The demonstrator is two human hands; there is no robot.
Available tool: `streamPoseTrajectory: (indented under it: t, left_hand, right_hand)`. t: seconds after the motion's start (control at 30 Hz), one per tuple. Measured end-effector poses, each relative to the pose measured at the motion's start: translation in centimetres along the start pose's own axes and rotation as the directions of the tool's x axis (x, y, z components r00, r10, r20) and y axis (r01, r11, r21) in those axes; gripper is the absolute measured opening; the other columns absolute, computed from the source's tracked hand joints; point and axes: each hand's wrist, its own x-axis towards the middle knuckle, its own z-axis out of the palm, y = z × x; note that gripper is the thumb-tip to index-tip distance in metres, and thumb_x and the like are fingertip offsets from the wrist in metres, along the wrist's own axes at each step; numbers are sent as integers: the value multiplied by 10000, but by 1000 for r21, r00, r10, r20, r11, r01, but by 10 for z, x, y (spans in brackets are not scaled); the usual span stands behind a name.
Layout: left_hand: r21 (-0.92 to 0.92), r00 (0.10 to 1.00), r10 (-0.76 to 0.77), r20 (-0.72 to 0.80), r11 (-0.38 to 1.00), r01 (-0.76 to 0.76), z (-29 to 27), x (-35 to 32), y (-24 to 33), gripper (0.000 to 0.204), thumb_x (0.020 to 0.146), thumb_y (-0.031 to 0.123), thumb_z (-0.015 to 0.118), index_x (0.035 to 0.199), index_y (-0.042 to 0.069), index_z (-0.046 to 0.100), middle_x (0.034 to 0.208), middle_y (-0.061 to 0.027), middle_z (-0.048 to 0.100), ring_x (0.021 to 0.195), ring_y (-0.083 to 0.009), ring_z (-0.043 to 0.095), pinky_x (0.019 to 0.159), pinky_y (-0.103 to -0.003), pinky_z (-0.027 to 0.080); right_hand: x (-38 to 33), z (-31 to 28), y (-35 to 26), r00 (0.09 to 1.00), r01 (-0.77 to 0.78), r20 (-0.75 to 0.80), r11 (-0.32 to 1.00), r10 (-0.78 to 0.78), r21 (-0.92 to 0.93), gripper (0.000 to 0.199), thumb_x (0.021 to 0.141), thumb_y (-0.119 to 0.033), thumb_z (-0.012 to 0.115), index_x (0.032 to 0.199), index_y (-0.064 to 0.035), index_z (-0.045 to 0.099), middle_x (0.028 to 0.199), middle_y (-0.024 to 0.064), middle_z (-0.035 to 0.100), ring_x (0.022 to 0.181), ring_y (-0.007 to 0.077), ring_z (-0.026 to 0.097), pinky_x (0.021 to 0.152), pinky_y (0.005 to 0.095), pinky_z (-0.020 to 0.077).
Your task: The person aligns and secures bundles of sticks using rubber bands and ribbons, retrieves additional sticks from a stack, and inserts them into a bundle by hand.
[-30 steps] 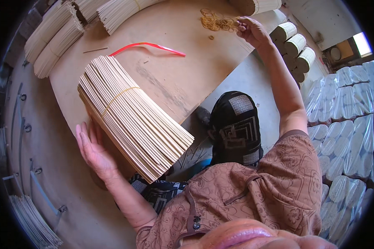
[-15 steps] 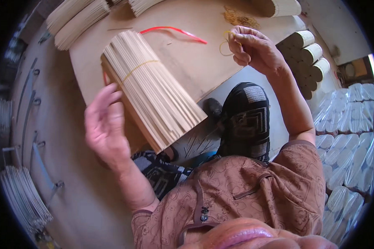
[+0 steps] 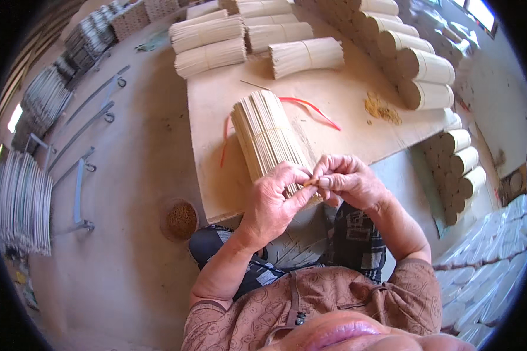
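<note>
the left hand (image 3: 273, 202) and right hand (image 3: 346, 181) met fingertip to fingertip, pinching a small tan band (image 3: 310, 183) over the near end of a bundle of pale sticks (image 3: 269, 137), which lay on a wooden board (image 3: 339, 99). beyond it, a red strip (image 3: 308, 107) and more tied bundles (image 3: 211, 57).

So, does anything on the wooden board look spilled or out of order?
Yes: a small heap of loose yellowish bits lies scattered on the board near the rolled bundles. The stick bundle lies askew.
</note>
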Motion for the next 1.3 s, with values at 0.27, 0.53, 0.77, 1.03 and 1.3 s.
streamPoseTrajectory:
  t: [0.27, 0.53, 0.77, 1.03, 1.3]
  left_hand:
    - [-870, 977, -141, 157, 449, 205, 6, -30, -6, 111, 928, 123, 674, 971, 21, 659, 889, -72, 688, 673, -57, 561, 563, -176, 403]
    - [-787, 828, 14, 560, 323, 526, 14, -66, -16, 360, 929, 224, 700, 1139, -61, 638, 710, -22, 621, 587, -84, 582, 555, -214, 449]
    - [-888, 917, 26, 399, 260, 379, 16, -92, -19, 321, 992, 281, 607, 1077, -21, 673, 737, -62, 670, 556, -92, 588, 496, -193, 362]
    - [-878, 862, 185, 472, 187, 440, 42, -115, -16, 485, 998, 217, 589, 1414, -10, 483, 845, -194, 724, 705, -209, 724, 479, -228, 518]
    - [-922, 948, 42, 315, 253, 294, -12, -129, -42, 500, 1008, 153, 533, 1487, 82, 408, 1068, -216, 714, 634, -149, 698, 546, -228, 572]
  right_hand:
    - [-15, 16, 14, 995, -3, 94, 982, -14, 187, 165, 875, -141, 740, 935, -29, 635, 764, 44, 637, 546, 93, 519, 515, 229, 415]
    - [-26, 26, 32, 958, 229, -153, 967, -244, -113, 235, 823, -142, 783, 751, -45, 581, 647, 41, 597, 521, 83, 500, 474, 220, 390]
    - [-39, 21, 76, 997, 71, -13, 988, -73, -135, 291, 860, -234, 770, 756, -28, 592, 598, 67, 614, 453, 89, 492, 405, 224, 352]
    - [-55, 26, 103, 996, 74, 41, 982, -82, 172, 286, 824, -224, 792, 860, 1, 620, 784, 118, 683, 629, 172, 638, 566, 276, 496]
    - [-68, 24, 106, 984, -4, 180, 999, -3, 36, 456, 868, -346, 739, 1030, 72, 652, 991, 172, 701, 788, 245, 675, 755, 367, 552]
